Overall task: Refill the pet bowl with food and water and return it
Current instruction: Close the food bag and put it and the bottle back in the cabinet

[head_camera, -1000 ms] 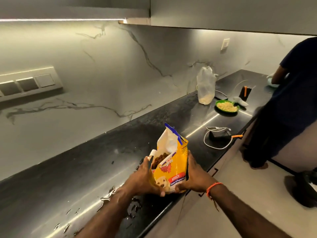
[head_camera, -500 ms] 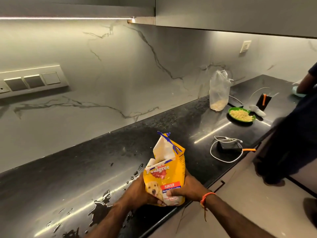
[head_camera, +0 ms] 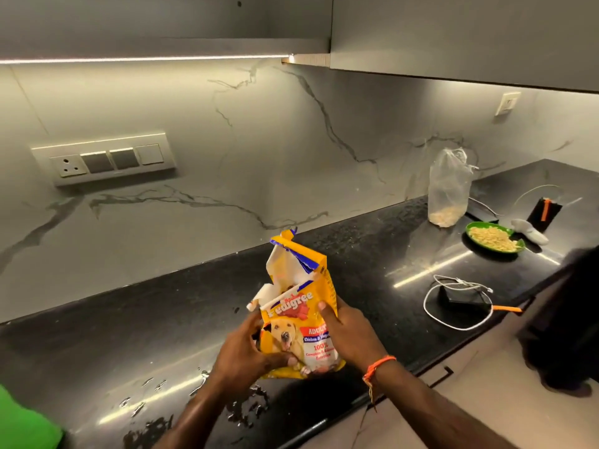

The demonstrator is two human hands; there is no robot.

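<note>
Both hands, the left hand (head_camera: 246, 354) and right hand (head_camera: 348, 333), grip the yellow dog food bag (head_camera: 301, 306) from either side. It stands upright, top torn open, on the wet black bench (head_camera: 162, 335).

The yellow food bag (head_camera: 299, 306) is now standing upright on the desk (head_camera: 162, 325), no longer tilted, and both hands are gripping lower, with its torn top reaching higher.

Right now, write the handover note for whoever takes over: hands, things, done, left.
Left hand: grips the lower left side of the dog food bag.
Right hand: grips the bag's right side.
The bag stands upright, top torn open, on the black counter near its front edge, with water spilled beside it.
Done: bag opened.
Left: no pet bowl identifiable here; find it, fill it with food and water, return it.
</note>
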